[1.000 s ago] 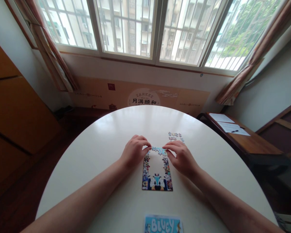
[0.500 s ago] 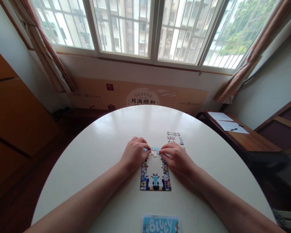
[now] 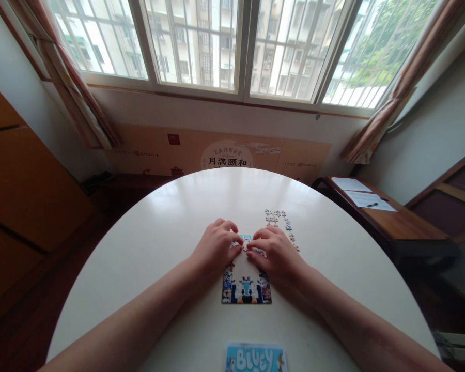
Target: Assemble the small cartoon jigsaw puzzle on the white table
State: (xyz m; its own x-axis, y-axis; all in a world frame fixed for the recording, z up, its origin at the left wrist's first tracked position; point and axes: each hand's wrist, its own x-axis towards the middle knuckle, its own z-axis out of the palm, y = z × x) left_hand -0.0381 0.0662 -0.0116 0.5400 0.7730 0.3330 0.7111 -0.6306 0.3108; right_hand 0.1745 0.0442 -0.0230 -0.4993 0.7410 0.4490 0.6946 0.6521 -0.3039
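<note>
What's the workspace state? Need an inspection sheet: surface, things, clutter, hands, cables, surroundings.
Surface: white curved-edge table, glossy.
Things: partly filled jigsaw; other pieces beyond the right hand.
Clutter: blue BLUEY item at the near side.
Hands: left hand and right hand over the jigsaw's far part; grip unclear.
Cables: nothing seen.
Surroundings: barred window, curtains, side table with papers.

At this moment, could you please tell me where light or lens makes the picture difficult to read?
Head view: the windows look bright and pale; head view: the white table shines with glare along its far side; head view: the puzzle, partly hidden, shows too small for fine detail.
</note>
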